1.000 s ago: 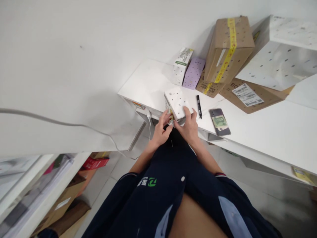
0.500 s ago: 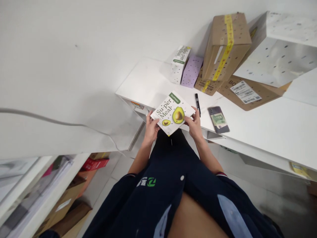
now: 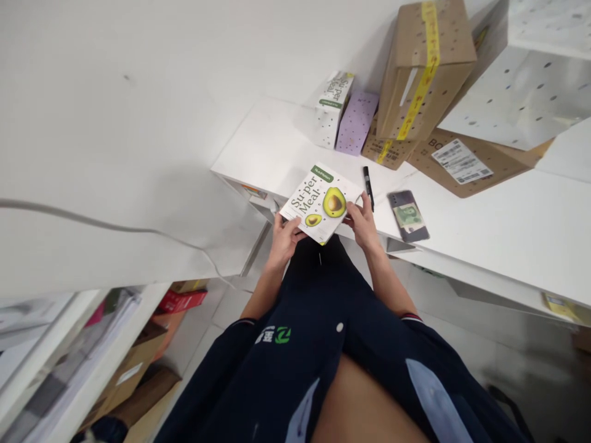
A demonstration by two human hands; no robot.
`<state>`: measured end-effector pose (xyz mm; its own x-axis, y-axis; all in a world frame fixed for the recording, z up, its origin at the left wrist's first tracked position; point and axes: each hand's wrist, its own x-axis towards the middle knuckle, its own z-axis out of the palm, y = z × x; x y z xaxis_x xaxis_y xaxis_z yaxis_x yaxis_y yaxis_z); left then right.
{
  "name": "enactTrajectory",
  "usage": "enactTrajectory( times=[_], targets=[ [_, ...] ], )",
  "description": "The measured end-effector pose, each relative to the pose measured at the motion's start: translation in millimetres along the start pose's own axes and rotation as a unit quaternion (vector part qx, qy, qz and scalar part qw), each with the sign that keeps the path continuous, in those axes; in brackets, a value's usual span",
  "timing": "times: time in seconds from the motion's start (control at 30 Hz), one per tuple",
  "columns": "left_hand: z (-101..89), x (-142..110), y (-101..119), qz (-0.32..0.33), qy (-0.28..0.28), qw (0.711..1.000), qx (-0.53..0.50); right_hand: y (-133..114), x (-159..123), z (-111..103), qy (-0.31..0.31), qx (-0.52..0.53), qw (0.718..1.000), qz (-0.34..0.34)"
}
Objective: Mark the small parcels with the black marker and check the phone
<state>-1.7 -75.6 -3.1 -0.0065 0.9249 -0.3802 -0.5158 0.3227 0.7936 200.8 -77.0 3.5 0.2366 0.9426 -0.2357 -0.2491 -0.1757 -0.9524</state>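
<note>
Both hands hold a white box [image 3: 318,200] printed "Su-per Meal" with pictures of halved avocados, above the near edge of the white desk [image 3: 272,135]. My left hand [image 3: 285,237] grips its lower left corner, thumb on the printed face. My right hand [image 3: 362,221] grips the right corner, with thumb on top and the other fingers partly hidden beneath. A black marker pen [image 3: 368,188] lies on the desk just beyond my right hand. To the right of that lies a phone [image 3: 408,215] with a green banknote showing in its back.
Against the wall stand another "Su-per Meal" box [image 3: 332,114], a purple box [image 3: 357,123], stacked cardboard cartons [image 3: 422,80] and a large white dotted box [image 3: 521,92]. A flat carton with a label [image 3: 462,163] lies below them. A cable [image 3: 115,226] hangs at left, above a shelf [image 3: 138,320].
The box has tilted slightly, and my right thumb has shifted a little at its right corner. The view has moved a little; both hands keep their hold.
</note>
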Motion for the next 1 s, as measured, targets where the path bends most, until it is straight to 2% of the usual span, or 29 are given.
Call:
enactTrajectory(
  times=[0.2, 0.33, 0.67, 0.87, 1.0],
  targets=[
    [8.9, 2.4, -4.0, 0.006, 0.051, 0.999, -0.006, 10.3, 4.6, -9.3, -0.013, -0.049, 0.999, 0.013],
    [17.4, 3.0, -10.8, 0.003, 0.072, 0.997, -0.022, 12.9, -0.2, -6.4, -0.041, -0.098, 0.994, 0.036],
    [24.1, -1.5, -24.8, -0.037, 0.074, 0.995, -0.047, 15.5, -1.5, -5.3, -0.021, -0.143, 0.989, -0.041],
    [31.9, -3.3, -25.4, -0.055, 0.041, 0.996, -0.054, 18.1, 9.5, -8.1, 0.012, -0.118, 0.989, -0.091],
    [31.3, -1.8, -30.4, -0.074, 0.023, 0.996, -0.034, 15.8, 16.6, -14.5, 0.025, -0.131, 0.986, -0.099]
  ],
)
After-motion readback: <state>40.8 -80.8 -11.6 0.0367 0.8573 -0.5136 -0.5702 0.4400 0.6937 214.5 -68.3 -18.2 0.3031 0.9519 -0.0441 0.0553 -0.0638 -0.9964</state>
